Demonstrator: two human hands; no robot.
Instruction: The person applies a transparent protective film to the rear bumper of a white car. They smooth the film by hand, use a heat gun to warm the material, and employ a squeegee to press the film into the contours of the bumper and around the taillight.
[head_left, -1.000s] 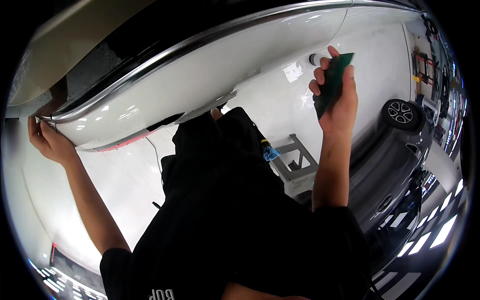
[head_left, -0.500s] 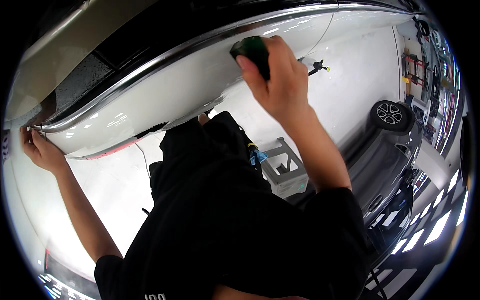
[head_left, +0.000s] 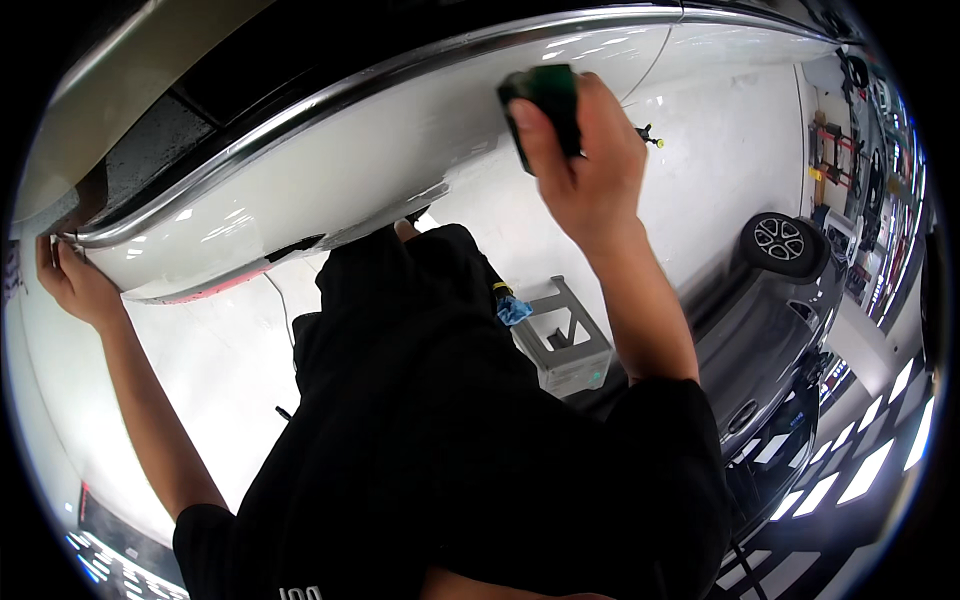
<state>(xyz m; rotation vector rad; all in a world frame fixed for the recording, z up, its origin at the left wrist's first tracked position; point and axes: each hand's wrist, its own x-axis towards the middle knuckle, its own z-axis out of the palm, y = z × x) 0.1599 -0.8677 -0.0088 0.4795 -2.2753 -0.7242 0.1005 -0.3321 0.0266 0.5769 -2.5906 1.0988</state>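
My right hand [head_left: 597,175] is closed round a dark green hand-sized block [head_left: 550,105], thumb on its near side. The block is at the white car door [head_left: 370,150], below the chrome trim [head_left: 400,72]; whether it presses on the paint cannot be made out. At the far left, my left hand [head_left: 80,285] grips the end of the door, thumb and fingers about its edge. Part of those fingers is hidden behind the edge. A red strip [head_left: 215,290] and a black gap show along the door's lower side.
A grey step stool [head_left: 575,360] stands on the white floor beside my legs, a blue cloth [head_left: 514,310] near it. To the right is a dark grey car [head_left: 760,340]. Beyond its wheel stands a red rack [head_left: 830,155]. A thin cable [head_left: 285,305] hangs below the door.
My right hand has moved right and a little farther along the door with the green block. The left hand keeps its place at the door's end. The whole view has shifted slightly.
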